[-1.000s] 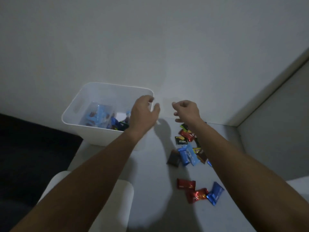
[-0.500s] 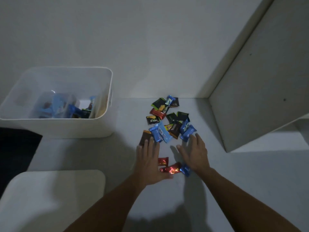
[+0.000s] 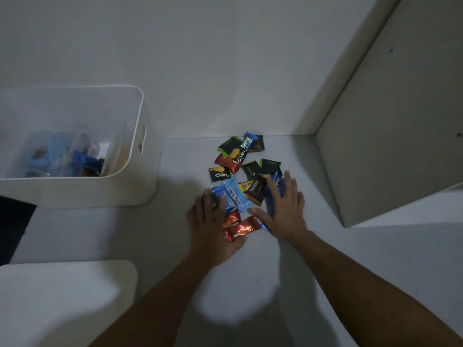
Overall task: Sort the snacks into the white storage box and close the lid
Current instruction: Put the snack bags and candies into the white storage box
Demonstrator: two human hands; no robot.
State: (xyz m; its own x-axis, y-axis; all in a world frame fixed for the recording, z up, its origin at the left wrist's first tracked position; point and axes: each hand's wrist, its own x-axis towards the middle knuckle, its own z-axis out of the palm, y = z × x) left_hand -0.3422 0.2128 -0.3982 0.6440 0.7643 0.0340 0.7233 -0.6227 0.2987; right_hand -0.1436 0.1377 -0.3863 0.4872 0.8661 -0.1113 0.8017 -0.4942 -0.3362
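Observation:
Several small snack packets [image 3: 246, 169] in blue, red, black and brown wrappers lie in a loose pile on the white tabletop. My left hand [image 3: 213, 226] lies flat on the pile's near left side, fingers straight over a blue packet [image 3: 221, 196], with red packets [image 3: 239, 229] beside its thumb. My right hand [image 3: 284, 207] lies flat on the pile's right side, fingers spread over a blue packet [image 3: 274, 189]. The white storage box [image 3: 140, 116] stands open at the left with several snacks inside. Its white lid [image 3: 65, 296] lies flat at the near left.
A white wall runs behind the tabletop [image 3: 250, 276]. A tall white panel [image 3: 390, 136] stands at the right, close to the pile. A dark area [image 3: 15, 221] lies left of the table edge.
Both hands came from the box down onto the snack pile. In the last half second they slid further over the packets, pressing in from both sides.

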